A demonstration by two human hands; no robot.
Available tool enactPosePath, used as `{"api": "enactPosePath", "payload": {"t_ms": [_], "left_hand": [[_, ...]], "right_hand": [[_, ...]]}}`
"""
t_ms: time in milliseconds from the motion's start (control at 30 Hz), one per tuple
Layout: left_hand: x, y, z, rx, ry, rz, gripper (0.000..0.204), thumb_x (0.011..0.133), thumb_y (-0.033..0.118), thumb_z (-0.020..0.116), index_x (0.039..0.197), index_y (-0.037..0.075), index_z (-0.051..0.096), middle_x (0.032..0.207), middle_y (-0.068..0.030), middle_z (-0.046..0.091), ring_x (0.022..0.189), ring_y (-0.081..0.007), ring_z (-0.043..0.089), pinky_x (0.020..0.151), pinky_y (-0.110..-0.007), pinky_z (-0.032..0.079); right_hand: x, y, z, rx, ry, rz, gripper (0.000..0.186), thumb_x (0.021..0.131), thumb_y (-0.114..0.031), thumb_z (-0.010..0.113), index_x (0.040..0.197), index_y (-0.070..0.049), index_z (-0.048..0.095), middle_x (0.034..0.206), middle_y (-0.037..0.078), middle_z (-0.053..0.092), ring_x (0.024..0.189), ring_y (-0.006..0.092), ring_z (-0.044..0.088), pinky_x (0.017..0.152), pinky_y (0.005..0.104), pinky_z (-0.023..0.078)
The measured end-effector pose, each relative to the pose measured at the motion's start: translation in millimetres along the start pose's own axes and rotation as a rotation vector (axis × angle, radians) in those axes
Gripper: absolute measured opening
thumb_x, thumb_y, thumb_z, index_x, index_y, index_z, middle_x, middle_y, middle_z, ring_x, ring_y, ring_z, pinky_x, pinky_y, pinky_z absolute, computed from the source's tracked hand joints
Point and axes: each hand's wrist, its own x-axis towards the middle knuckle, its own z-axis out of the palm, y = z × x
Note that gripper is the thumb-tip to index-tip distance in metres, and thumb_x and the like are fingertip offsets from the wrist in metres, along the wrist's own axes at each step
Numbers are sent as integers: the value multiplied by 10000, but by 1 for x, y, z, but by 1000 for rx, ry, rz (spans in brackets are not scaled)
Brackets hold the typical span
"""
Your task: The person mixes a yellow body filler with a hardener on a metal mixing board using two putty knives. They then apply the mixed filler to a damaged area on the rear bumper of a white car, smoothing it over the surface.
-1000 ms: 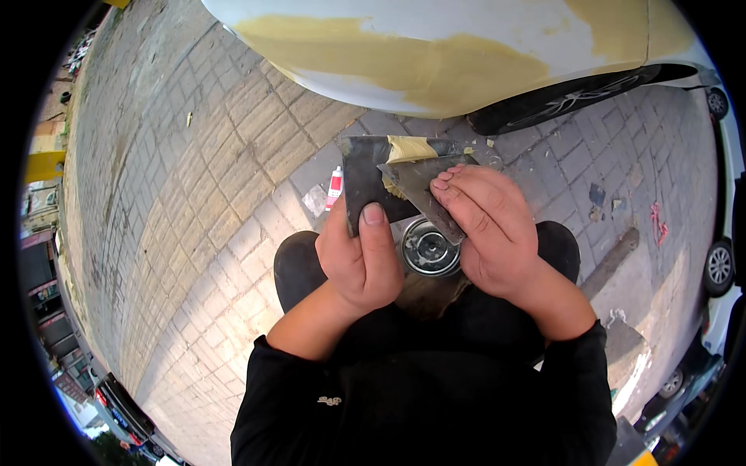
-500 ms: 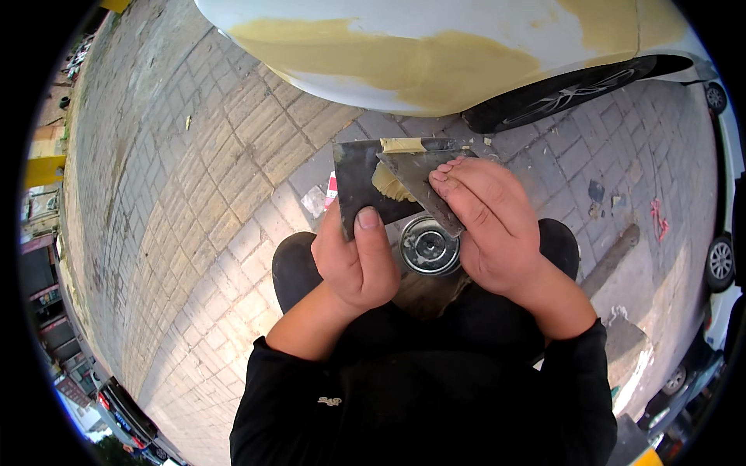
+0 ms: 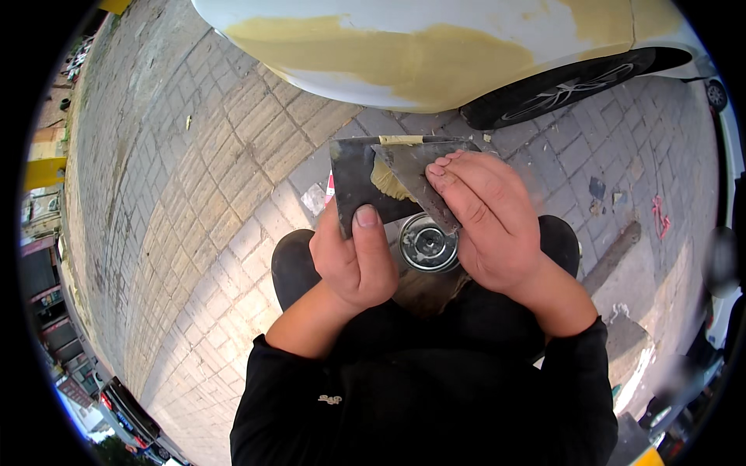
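Note:
My left hand [image 3: 353, 260] grips a dark flat plate [image 3: 352, 175], its thumb across the near edge. Yellowish filler putty [image 3: 391, 183] is smeared on the plate's face, with more along its far edge. In my right hand [image 3: 497, 217] is a grey putty spreader [image 3: 416, 172], pinched with the fingers on top. The spreader lies slanted over the plate's right part, against the putty, and hides some of it. Just below both tools, between my knees, stands a round metal can [image 3: 428, 242] with a ringed top.
Ahead is a white car body [image 3: 311, 15] with broad yellowish filler patches [image 3: 404, 58] and a black wheel [image 3: 559, 89]. Paving bricks [image 3: 225, 155] surround me. Scraps and a pink string [image 3: 660, 217] lie to the right. Other cars stand at the far right and lower left.
The spreader has shifted very slightly left and up over the plate. Both hands keep their grip. The view has tilted a little.

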Motion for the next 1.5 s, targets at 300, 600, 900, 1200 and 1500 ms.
{"api": "enactPosePath", "payload": {"t_ms": [300, 600, 900, 1200, 1500], "left_hand": [[0, 9, -6, 17, -37, -129, 294, 1001, 111, 381, 1156, -113, 491, 1047, -129, 617, 883, -111, 547, 793, -224, 426], [-1, 2, -2, -37, -6, -74, 288, 996, 97, 375, 1161, -110, 489, 1026, -119, 619, 863, -107, 551, 768, -222, 429], [-1, 0, -4, -88, -29, -69, 294, 994, 103, 383, 1163, -113, 489, 1063, -130, 615, 904, -117, 557, 803, -232, 433], [17, 17, -30, -698, -21, -405, 341, 952, 79, 456, 1228, -120, 487, 1144, -186, 616, 1052, -198, 582, 942, -325, 434], [20, 23, -34, -1277, -189, -744, 385, 928, 76, 445, 1250, -135, 455, 1201, -227, 593, 1113, -296, 601, 950, -387, 481]], "right_hand": [[-3, -4, 6, 70, -46, 35, 401, 692, -3, 598, 1085, 69, 636, 1048, 162, 627, 949, 334, 609, 830, 388, 526], [0, -8, 3, 120, -35, 44, 404, 676, 15, 607, 1075, 80, 635, 1025, 163, 624, 939, 337, 612, 820, 395, 521], [3, -4, 4, 46, 57, 10, 385, 688, -6, 602, 1060, 86, 631, 1025, 167, 624, 924, 337, 614, 813, 402, 527], [6, -18, -19, 127, -75, -168, 278, 764, -45, 661, 1042, -39, 663, 1064, 87, 621, 1002, 281, 610, 907, 488, 513], [-9, -30, -21, 308, 48, -245, 245, 784, -121, 695, 1028, -115, 671, 1097, 0, 586, 1058, 250, 592, 930, 518, 499]]}}
